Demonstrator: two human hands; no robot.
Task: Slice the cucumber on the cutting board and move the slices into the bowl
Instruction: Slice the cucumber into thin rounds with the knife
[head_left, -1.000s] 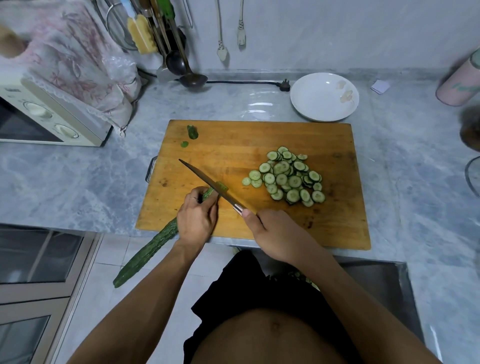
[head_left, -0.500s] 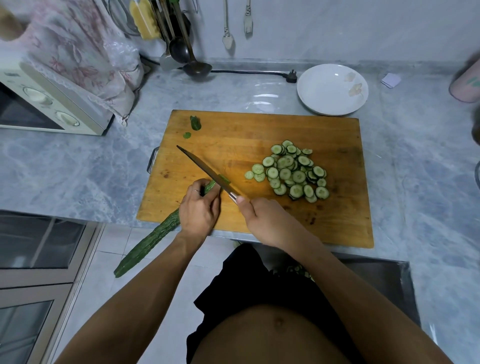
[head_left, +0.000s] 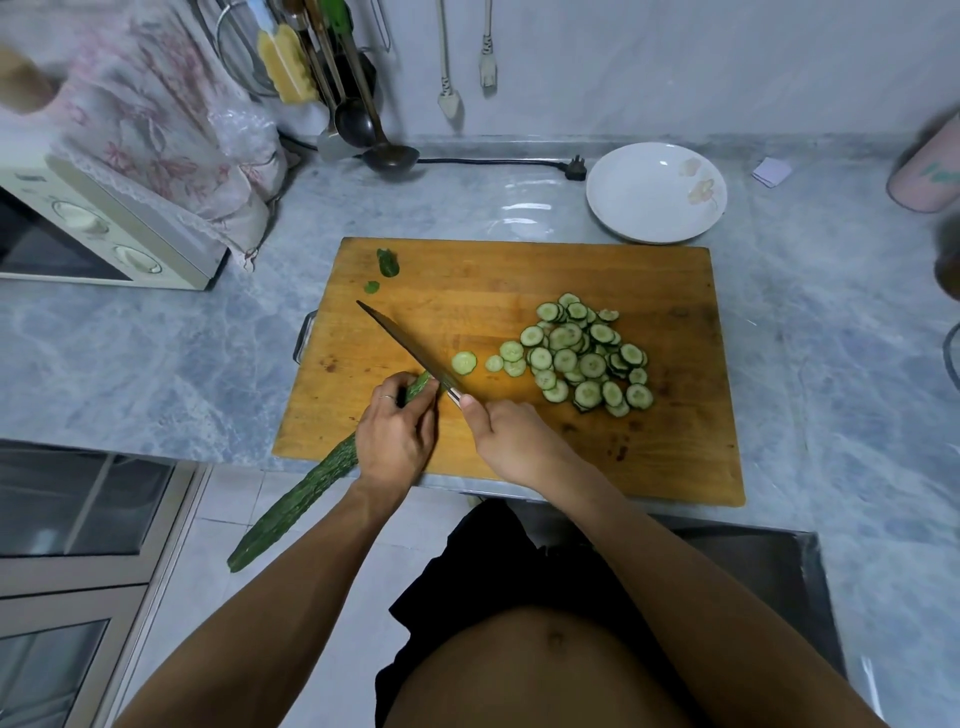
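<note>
1. Honestly, I can read no brand, label or writing anywhere; the microwave (head_left: 98, 228) front beyond the cutting board's (head_left: 519, 280) far left corner is too blurred for lettering.
2. I see the cucumber (head_left: 296, 501) lying slantwise across the cutting board's near left corner, its cut end on the wood and its long uncut part hanging out past the board's near edge, off the counter (head_left: 130, 364).
3. My left hand (head_left: 396, 434) grips the cucumber just behind the cut end, fingers curled over the top with the knuckles toward the blade; a ring shows on one finger.
4. My right hand (head_left: 511, 441) is clenched around the handle of the knife (head_left: 405, 345), forefinger stretched along the top toward the blade. The blade runs slantwise toward the board's far left, its heel at the cucumber's cut end, right beside the left hand's fingertips.
5. One slice (head_left: 463, 362) lies alone just right of the blade; the slices (head_left: 584, 358) are piled on the board's right half, well apart from both hands.
6. I see the white bowl (head_left: 656, 193) on the counter just beyond the board's far right edge, holding no cucumber.
7. Two small green offcuts (head_left: 387, 262) sit near the board's far left corner.
8. Both forearms reach in from the near side, wrists over the board's near edge.
</note>
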